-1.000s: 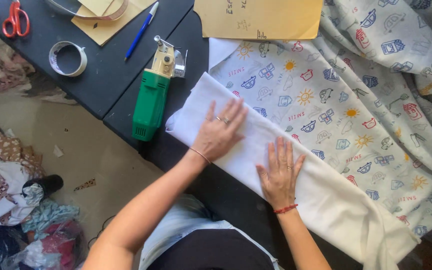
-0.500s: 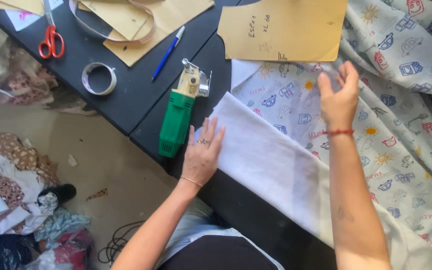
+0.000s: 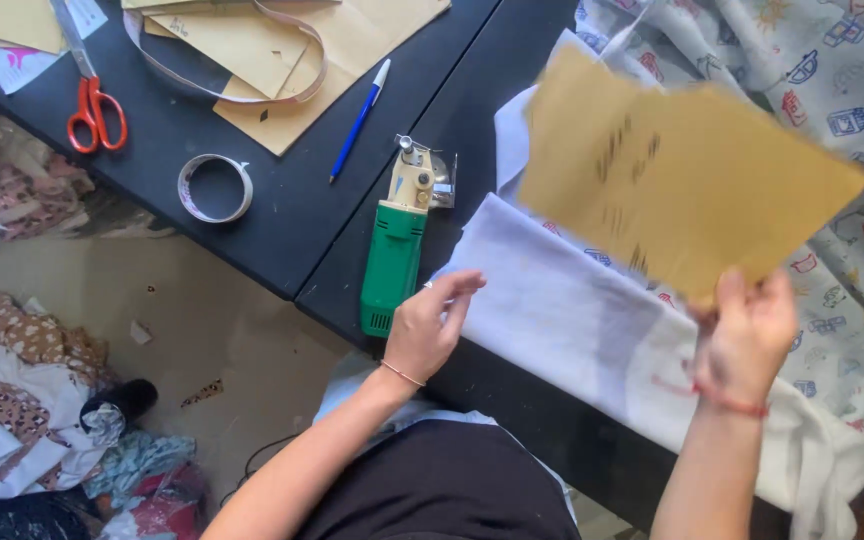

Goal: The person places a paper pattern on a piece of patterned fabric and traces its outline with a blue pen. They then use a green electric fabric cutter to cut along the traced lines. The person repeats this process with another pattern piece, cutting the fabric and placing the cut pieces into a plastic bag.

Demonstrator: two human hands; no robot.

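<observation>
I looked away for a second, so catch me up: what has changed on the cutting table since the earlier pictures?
The right hand left the folded white fabric, reached to the brown paper pattern piece on the printed fabric, took hold and lifted it over the white fabric. The left hand slid to the fabric's near end, fingers lifting. The green cutting tool, scissors, tape roll and pen stayed put.

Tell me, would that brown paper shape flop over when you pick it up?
Probably only a little. The brown paper pattern piece stands out nearly flat from the right hand, which grips just its lower edge, so it looks fairly stiff. It seems thin and light, so it would likely slide easily over the white folded fabric.
</observation>
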